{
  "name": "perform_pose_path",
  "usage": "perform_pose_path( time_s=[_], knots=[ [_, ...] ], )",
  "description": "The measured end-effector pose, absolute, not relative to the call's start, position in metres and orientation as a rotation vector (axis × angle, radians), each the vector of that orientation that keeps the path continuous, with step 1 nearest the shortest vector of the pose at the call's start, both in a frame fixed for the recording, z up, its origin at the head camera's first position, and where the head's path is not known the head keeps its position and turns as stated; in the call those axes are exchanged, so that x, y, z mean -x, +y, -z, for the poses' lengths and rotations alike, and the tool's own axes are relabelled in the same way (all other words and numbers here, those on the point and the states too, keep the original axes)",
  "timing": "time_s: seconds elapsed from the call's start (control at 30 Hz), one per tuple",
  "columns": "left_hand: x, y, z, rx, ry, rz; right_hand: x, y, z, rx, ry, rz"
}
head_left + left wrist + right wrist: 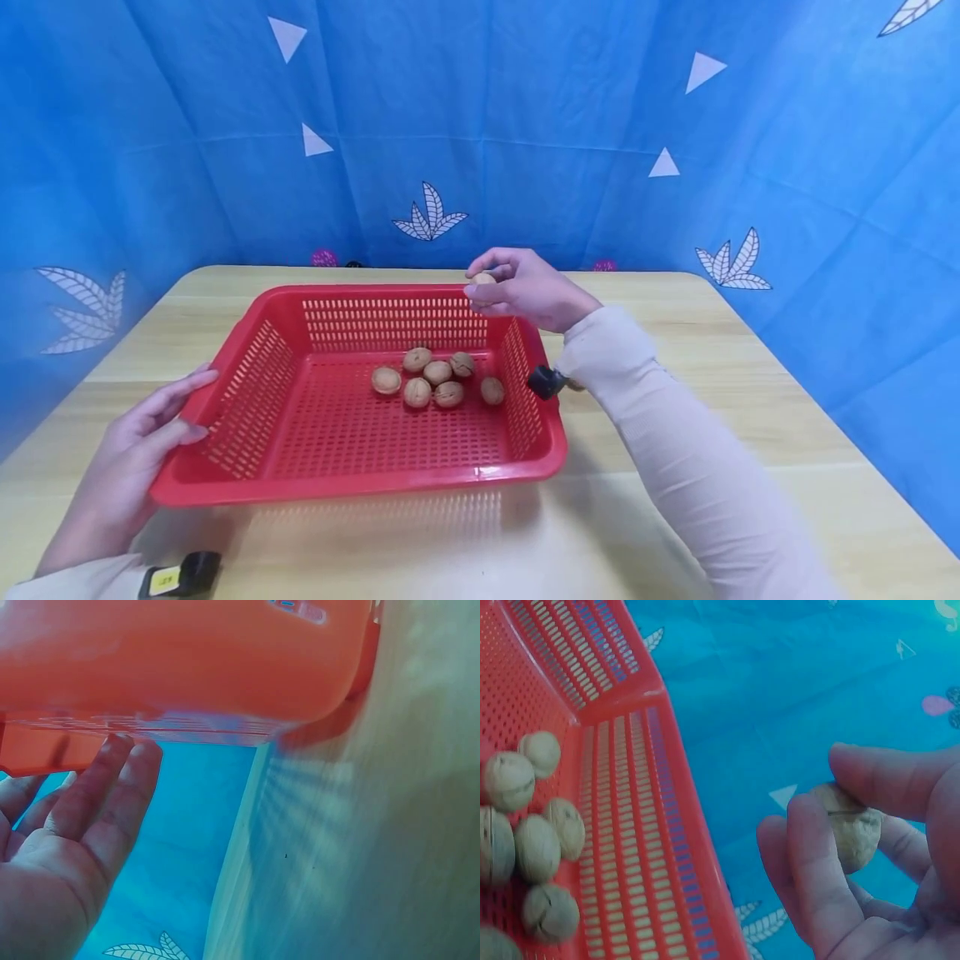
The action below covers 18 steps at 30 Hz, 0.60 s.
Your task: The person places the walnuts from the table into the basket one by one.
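Observation:
A red plastic basket with slotted walls stands on the table. Several walnuts lie on its floor, right of the middle; the right wrist view shows some of these walnuts close to the slotted side wall. With its thumb over the rim, my left hand grips the basket's left side; in the left wrist view its fingers reach along the outside. Above the basket's back right corner, my right hand pinches one walnut between thumb and fingers.
The light wooden table extends to the right of the basket and in front of it. A blue patterned cloth hangs behind the table and at both sides. Something small and brown, mostly hidden, shows beside the black camera on my right wrist.

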<state>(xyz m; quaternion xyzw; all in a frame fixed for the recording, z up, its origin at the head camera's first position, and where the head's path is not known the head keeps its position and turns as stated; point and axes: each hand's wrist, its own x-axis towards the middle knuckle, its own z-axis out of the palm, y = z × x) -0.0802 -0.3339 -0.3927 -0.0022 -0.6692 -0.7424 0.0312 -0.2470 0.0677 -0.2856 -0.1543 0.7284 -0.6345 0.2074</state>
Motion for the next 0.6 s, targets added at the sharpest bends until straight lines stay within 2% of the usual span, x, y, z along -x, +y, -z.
perform_pose_path(
  time_s=[0.3, 0.6],
  knots=[
    [0.084, -0.335, 0.397, 0.053, -2.019, 2.315, 0.241, 0.035, 0.283, 0.371, 1.855, 1.867],
    [0.08, -0.333, 0.398, -0.076, -2.087, 2.272, 0.237, 0.009, 0.293, 0.422, 1.821, 1.796]
  ],
)
